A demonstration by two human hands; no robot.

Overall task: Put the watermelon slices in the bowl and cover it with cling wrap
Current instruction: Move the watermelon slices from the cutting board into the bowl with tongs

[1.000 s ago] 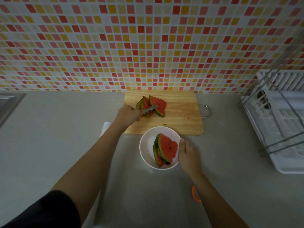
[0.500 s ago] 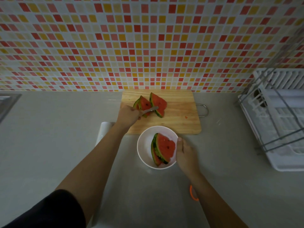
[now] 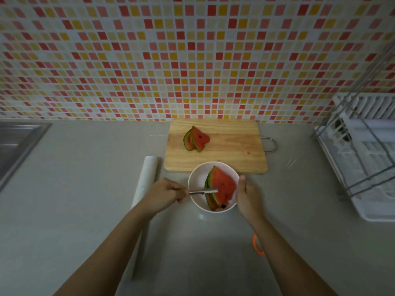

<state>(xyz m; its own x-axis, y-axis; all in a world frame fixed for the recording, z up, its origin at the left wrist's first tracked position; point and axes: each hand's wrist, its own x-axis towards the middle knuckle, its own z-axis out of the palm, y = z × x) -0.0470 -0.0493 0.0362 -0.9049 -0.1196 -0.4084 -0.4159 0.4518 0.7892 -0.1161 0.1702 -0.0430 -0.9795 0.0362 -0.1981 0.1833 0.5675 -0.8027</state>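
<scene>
While the bowl is gripped by the right hand, a serrated metal tool is held by the left hand against watermelon slices inside.

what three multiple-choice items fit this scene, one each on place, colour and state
1. The cling wrap roll lies:
A) inside the bowl
B) on the counter, left of the bowl
C) right of the bowl

2. The bowl is:
A) white
B) blue
C) black

3. The left hand:
A) lies flat and empty
B) holds the roll
C) grips a serrated metal tool

Answers:
1 B: the roll lies on bare counter at the bowl's left.
2 A: its rim and wall are pale.
3 C: its grip is closed on the tool, over the watermelon slices in the bowl.
</scene>
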